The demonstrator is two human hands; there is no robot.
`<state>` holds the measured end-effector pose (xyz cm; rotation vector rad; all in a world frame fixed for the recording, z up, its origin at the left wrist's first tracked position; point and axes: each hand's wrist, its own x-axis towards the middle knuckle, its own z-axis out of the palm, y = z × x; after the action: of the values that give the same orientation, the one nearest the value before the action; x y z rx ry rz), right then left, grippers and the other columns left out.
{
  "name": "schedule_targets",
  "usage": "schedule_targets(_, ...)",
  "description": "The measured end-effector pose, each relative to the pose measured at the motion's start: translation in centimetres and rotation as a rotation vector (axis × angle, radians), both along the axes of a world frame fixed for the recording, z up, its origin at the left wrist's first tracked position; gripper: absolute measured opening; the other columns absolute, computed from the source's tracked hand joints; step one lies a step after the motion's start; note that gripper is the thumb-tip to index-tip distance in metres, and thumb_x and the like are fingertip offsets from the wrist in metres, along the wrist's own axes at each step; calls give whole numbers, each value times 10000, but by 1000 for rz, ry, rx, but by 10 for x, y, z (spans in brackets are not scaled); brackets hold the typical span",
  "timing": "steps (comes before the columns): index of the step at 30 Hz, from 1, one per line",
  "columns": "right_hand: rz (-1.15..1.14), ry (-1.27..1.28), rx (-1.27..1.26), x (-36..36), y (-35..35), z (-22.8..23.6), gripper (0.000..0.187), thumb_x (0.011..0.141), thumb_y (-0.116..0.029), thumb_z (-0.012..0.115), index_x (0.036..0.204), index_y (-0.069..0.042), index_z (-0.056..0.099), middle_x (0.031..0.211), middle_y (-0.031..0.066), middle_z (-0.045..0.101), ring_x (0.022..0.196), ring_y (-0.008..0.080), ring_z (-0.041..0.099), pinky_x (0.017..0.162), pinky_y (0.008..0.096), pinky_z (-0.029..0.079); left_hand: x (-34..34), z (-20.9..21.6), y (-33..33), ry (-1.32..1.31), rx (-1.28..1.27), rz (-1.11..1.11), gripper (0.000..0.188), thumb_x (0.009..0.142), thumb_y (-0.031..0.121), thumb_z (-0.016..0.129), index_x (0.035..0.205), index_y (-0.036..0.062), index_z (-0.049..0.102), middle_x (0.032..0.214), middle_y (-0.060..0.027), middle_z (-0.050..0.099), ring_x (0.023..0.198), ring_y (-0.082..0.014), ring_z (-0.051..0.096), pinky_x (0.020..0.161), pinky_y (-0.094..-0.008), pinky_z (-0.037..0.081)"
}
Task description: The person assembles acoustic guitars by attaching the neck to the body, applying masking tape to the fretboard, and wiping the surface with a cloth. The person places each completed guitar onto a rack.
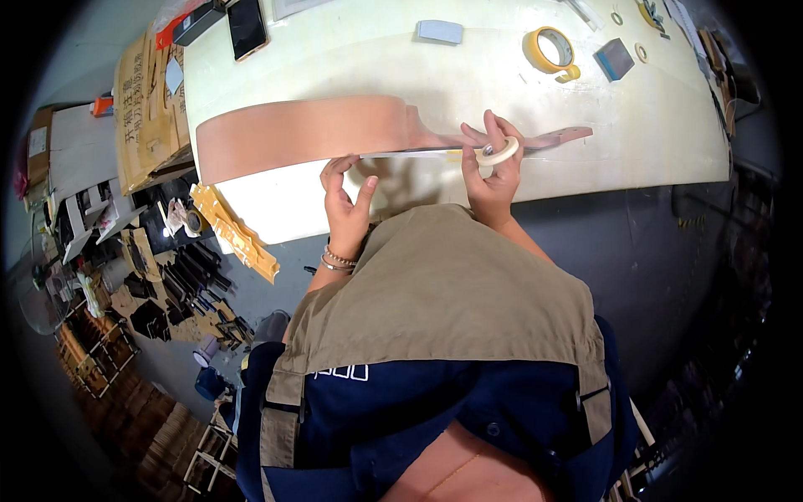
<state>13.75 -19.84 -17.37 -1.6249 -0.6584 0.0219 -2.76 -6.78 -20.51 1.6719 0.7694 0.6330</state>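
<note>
An unpainted wooden guitar [305,130] stands on its side on the white table [636,159], its body to the left and its neck and headstock pointing right. My left hand [345,205] is at the body's near lower edge, fingertips touching it and thumb spread apart. Beside the neck, my right hand [495,180] holds a narrow roll of cream masking tape [502,153], its ring around my fingers. A short yellowish strip [454,156] shows along the guitar's near edge, left of this hand. The side of the guitar facing me is mostly hidden by the steep view.
Toward the far right lie a wide yellow tape roll [549,50] and a grey-blue block [615,60]. A pale blue pad [439,32] and a phone [247,28] are farther back. Left of the table are a cardboard box [150,109] and a crumpled tan wrapper [238,234].
</note>
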Motion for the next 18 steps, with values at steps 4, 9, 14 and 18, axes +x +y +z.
schedule_targets(4, 21, -36, -111, 3, -3, -13, 549, 721, 99, 524, 1256, -20, 534, 1222, 146, 394, 987, 270, 599, 830, 330, 554, 0, 15, 9, 91, 183, -18, 283, 807, 128, 678, 1041, 9, 571, 1059, -112, 581, 1101, -250, 463, 952, -357, 369)
schedule_targets(9, 20, -43, -112, 3, -4, -17, 535, 720, 99, 544, 1242, -15, 547, 1202, 149, 410, 986, 261, 599, 837, 340, 553, -4, 26, 36, 79, 459, -222, 148, 786, 45, 675, 923, 26, 621, 857, -51, 663, 637, -167, 613, 552, -266, 484)
schedule_targets(14, 27, -64, -110, 5, -6, -21, 550, 736, 87, 564, 1274, -17, 515, 1214, 143, 398, 983, 262, 612, 824, 334, 549, 9, 27, 61, 85, 731, -448, 168, 751, -57, 649, 894, 28, 624, 891, -63, 690, 732, -188, 669, 596, -271, 532)
schedule_targets(18, -121, -36, 75, 13, -24, -14, 585, 795, 64, 579, 1351, -2, 411, 1254, 127, 379, 1063, 257, 579, 877, 327, 507, 9, 23, 65, 111, 700, -481, 196, 744, -102, 631, 899, 17, 613, 931, -80, 695, 791, -197, 685, 664, -271, 562)
